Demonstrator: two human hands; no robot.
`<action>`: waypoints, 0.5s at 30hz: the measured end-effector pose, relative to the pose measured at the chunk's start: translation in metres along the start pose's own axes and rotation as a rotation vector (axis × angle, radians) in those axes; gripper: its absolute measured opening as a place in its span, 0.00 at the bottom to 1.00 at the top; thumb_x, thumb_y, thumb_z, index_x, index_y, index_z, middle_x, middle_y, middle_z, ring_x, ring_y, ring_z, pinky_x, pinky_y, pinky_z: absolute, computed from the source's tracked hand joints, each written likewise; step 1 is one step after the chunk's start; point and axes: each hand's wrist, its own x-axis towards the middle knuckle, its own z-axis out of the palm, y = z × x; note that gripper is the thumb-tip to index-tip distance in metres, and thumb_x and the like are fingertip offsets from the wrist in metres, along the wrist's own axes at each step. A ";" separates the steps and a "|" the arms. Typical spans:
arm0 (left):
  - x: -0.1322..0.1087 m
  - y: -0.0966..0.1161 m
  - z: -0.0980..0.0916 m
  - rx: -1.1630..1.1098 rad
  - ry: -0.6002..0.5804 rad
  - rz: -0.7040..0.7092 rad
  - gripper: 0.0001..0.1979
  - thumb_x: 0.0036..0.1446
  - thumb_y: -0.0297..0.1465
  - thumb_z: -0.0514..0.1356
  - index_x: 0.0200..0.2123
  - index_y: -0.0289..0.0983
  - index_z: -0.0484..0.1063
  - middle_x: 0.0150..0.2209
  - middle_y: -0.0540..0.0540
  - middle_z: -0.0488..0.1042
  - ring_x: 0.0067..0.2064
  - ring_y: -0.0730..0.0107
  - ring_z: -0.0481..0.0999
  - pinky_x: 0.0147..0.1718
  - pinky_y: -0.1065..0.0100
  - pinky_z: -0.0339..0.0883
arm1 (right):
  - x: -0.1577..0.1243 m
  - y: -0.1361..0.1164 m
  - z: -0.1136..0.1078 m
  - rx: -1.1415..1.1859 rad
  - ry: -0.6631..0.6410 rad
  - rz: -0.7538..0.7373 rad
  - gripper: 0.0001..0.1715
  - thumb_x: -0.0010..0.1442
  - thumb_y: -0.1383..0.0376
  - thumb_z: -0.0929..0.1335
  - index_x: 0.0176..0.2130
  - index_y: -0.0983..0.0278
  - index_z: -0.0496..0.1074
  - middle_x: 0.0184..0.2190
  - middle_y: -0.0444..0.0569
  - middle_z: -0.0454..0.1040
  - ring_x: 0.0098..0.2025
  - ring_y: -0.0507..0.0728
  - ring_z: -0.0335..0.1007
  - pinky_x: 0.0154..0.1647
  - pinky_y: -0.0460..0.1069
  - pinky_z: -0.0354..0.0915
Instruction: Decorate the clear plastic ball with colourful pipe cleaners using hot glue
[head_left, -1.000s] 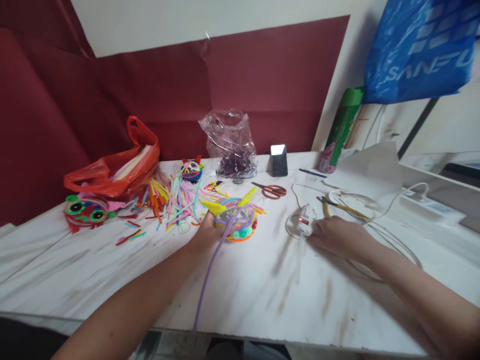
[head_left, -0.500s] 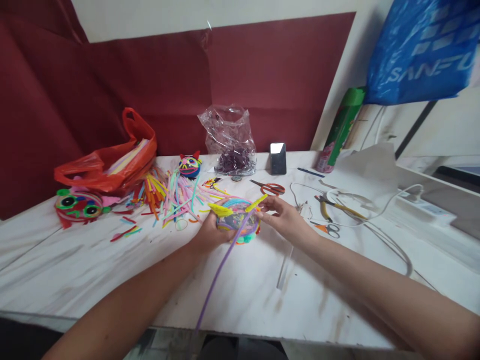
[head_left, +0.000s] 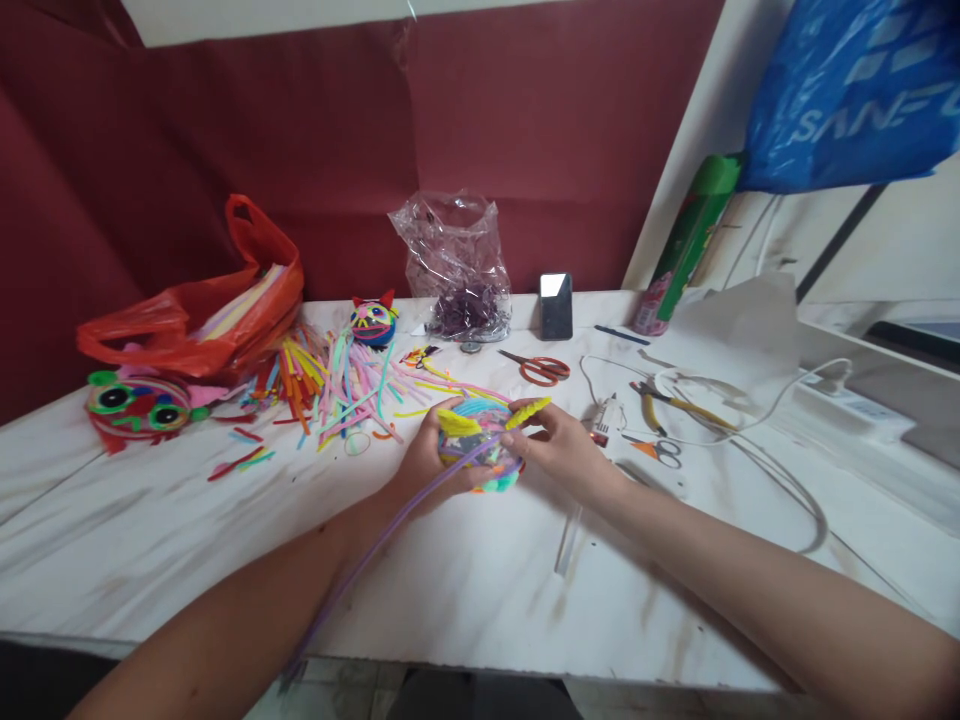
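Observation:
Above the middle of the table, my left hand (head_left: 429, 462) wraps round the left side of a ball-shaped pipe-cleaner craft (head_left: 480, 415). The craft has blue windings, two yellow ear-like pieces and colourful bits underneath. My right hand (head_left: 551, 440) is at its right side, thumb and fingers closed on the purple pipe cleaner (head_left: 420, 495) where it meets the ball. From there the purple strand trails down to the lower left, across my left forearm. The underside of the craft is mostly hidden.
Loose pipe cleaners (head_left: 360, 385), a red plastic bag (head_left: 247, 300) and two finished-looking animal heads lie to the left. Behind are a clear bag (head_left: 465, 290), red-handled scissors (head_left: 544, 370) and a phone (head_left: 556, 305). A glue gun (head_left: 606, 415), pliers (head_left: 651, 405), orange scissors (head_left: 660, 452) and cables lie right.
The purple pipe cleaner's free end has swung left over my left forearm. My right thumb now presses nearer the ball's middle, and the ball has shifted slightly right in view.

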 end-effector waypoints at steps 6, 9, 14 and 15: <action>-0.003 -0.004 0.001 0.142 0.071 0.017 0.47 0.32 0.31 0.74 0.59 0.43 0.61 0.54 0.41 0.70 0.48 0.55 0.75 0.45 0.58 0.71 | -0.003 -0.003 0.002 0.037 0.006 0.045 0.24 0.46 0.55 0.75 0.40 0.62 0.69 0.37 0.49 0.75 0.37 0.57 0.72 0.35 0.52 0.72; -0.006 -0.004 0.000 0.156 0.019 -0.004 0.48 0.36 0.33 0.73 0.61 0.42 0.58 0.54 0.40 0.70 0.50 0.53 0.74 0.47 0.57 0.70 | -0.006 -0.005 0.004 0.027 0.002 0.082 0.24 0.46 0.55 0.74 0.41 0.62 0.68 0.40 0.50 0.75 0.38 0.58 0.73 0.36 0.52 0.72; -0.005 -0.003 -0.002 0.117 -0.015 -0.002 0.43 0.43 0.37 0.70 0.61 0.39 0.57 0.54 0.37 0.70 0.51 0.52 0.73 0.48 0.57 0.69 | -0.008 -0.004 0.008 0.013 0.018 0.116 0.27 0.45 0.53 0.73 0.42 0.64 0.68 0.41 0.53 0.75 0.39 0.60 0.72 0.36 0.54 0.71; -0.005 -0.002 -0.002 0.129 0.006 0.013 0.41 0.44 0.38 0.69 0.61 0.37 0.59 0.55 0.37 0.69 0.53 0.51 0.72 0.49 0.57 0.69 | -0.008 -0.003 0.008 0.008 0.020 0.111 0.27 0.45 0.53 0.73 0.42 0.64 0.69 0.41 0.53 0.75 0.40 0.60 0.72 0.37 0.54 0.71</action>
